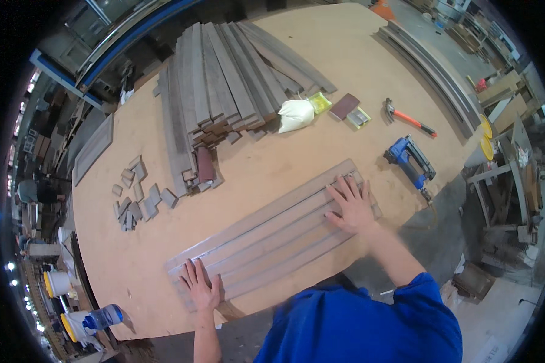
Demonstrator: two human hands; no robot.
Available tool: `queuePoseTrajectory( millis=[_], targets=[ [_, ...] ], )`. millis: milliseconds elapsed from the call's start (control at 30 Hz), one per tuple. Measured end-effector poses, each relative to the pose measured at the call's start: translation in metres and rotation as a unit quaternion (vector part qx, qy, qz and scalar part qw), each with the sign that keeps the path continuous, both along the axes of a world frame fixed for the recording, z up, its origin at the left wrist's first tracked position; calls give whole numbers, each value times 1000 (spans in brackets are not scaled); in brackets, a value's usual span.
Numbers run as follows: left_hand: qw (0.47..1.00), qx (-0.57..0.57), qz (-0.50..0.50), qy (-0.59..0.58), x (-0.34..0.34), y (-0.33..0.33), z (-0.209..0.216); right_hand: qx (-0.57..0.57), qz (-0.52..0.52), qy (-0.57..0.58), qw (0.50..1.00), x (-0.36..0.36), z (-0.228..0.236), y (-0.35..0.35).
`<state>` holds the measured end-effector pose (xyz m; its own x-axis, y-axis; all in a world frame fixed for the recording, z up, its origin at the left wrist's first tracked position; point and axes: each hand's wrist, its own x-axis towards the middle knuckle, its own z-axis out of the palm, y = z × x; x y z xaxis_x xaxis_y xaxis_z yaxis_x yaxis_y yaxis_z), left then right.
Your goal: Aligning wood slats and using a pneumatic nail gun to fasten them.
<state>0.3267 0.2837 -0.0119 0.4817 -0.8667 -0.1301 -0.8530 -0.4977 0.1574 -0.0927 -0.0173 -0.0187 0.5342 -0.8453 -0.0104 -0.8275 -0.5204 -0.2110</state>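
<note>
A slatted wooden panel (272, 233), grey-brown with several parallel strips, lies at a slant along the near side of the table. Flat on its left end rests my left hand (201, 289), fingers spread. My right hand (352, 206) presses on the right end, its fingers also spread and nothing gripped. Right of the panel a blue nail gun (410, 163) with a hose lies on its side. Beyond that is a hammer (409, 118) with an orange-red handle.
A big stack of grey wooden strips (224, 78) covers the far left, with small wood offcuts (137, 196) before it. A white bag (296, 115) and a brown sanding pad (344, 106) lie mid-table. Long strips (430, 75) line the right edge; a water bottle (103, 317) stands lower left.
</note>
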Motion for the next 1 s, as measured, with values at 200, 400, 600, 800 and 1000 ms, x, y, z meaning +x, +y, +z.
queuePoseTrajectory(
  millis=[200, 400, 600, 800, 1000],
  targets=[
    [999, 5, 36, 0, 2, -16, 7, -12, 12, -12, 1000, 10, -9, -17],
    [996, -46, 55, 60, 11, -17, 3, 17, -18, -82, 996, 9, -12, 14],
    [976, -204, 69, 38, 69, -62, 11, -65, -179, -222, 956, -31, -42, 76],
    [957, -257, 134, -7, 195, -108, -8, -88, -221, -205, 949, -22, -46, 90],
    [977, -179, 7, 114, 158, -172, 20, -108, -19, -96, 989, 73, 0, 25]
  ],
)
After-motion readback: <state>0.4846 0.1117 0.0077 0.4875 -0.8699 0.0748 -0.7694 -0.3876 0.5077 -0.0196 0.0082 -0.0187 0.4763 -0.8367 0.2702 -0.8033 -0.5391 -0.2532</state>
